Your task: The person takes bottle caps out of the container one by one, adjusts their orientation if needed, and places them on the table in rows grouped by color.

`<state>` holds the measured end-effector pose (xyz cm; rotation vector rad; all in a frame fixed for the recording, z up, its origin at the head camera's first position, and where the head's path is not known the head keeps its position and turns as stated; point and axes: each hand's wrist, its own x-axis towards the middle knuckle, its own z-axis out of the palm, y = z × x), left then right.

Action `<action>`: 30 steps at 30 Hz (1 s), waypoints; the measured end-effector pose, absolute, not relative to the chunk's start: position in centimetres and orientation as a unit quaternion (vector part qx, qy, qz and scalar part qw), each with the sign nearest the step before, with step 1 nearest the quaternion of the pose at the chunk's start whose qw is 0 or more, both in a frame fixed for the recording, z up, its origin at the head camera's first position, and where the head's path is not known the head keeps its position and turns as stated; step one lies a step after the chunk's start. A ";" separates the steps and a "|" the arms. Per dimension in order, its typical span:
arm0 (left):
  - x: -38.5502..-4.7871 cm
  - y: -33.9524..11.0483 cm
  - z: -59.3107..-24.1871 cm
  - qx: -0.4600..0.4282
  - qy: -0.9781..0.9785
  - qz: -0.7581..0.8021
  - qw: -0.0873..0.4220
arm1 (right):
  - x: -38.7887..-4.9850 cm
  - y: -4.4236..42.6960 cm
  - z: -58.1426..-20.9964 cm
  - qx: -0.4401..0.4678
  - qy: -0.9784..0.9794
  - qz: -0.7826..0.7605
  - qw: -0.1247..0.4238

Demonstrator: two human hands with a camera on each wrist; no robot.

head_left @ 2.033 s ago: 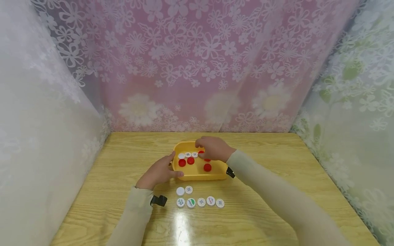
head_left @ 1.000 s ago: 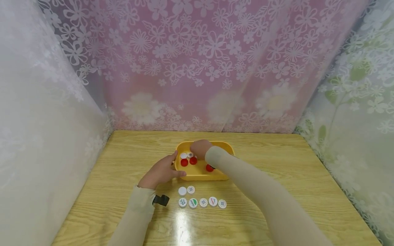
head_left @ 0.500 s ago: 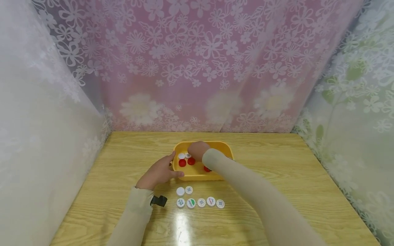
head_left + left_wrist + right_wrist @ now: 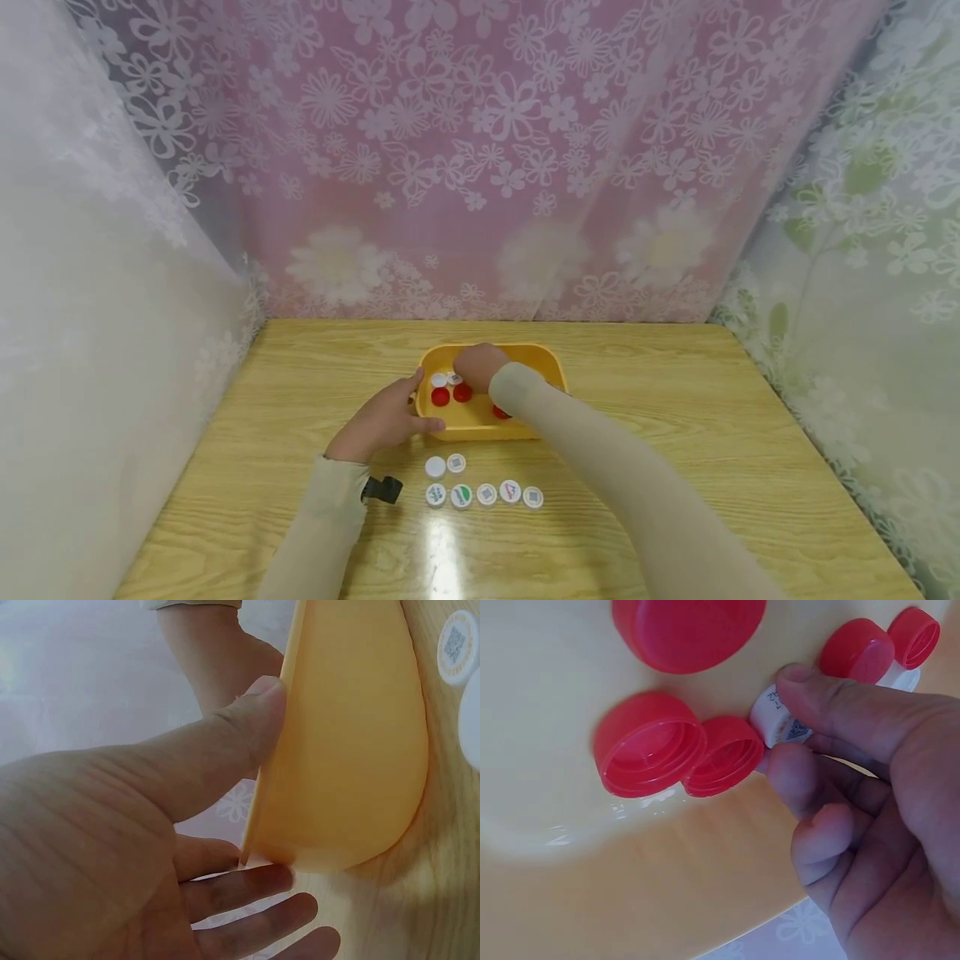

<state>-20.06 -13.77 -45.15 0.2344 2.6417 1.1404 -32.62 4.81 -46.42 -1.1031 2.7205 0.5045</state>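
Down in the yellow tray (image 4: 480,433), the right hand (image 4: 480,367) has its grip pinching a white cap (image 4: 774,720) right beside a red cap (image 4: 724,759), where a fingertip slip could skid it sideways, while the left hand (image 4: 382,419) pinches the rim!

My left hand (image 4: 381,419) grips, thumb (image 4: 225,739) and fingers (image 4: 244,891) parted; my right arm (image 4: 600,454) slants forward and leftward, my right hand (image 4: 889,844) pinching between thumb and fingertips (image 4: 793,771).

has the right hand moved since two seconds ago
Yes: judged against the yellow tray in the head view, the right hand has shifted leftward, toward the left hand.
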 end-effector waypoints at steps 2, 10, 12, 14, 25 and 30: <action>-20.2 -13.8 -44.9 0.086 0.915 0.373 0.127 | -32.6 4.7 -46.4 -0.374 0.908 0.174 0.076; -20.8 -13.6 -44.4 0.106 0.940 0.306 0.113 | -32.4 4.6 -46.5 -0.373 0.907 0.182 0.074; -20.7 -13.5 -44.5 0.105 0.937 0.314 0.109 | -32.4 4.6 -46.7 -0.376 0.906 0.181 0.071; -20.7 -13.5 -44.7 0.106 0.934 0.325 0.107 | -32.3 4.7 -46.5 -0.377 0.906 0.179 0.073; -20.8 -13.5 -44.8 0.109 0.940 0.302 0.112 | -33.4 6.0 -45.2 -0.402 0.896 0.141 0.127; -20.9 -13.3 -44.6 0.105 0.939 0.305 0.115 | -31.3 8.5 -41.5 -0.424 0.902 0.065 0.058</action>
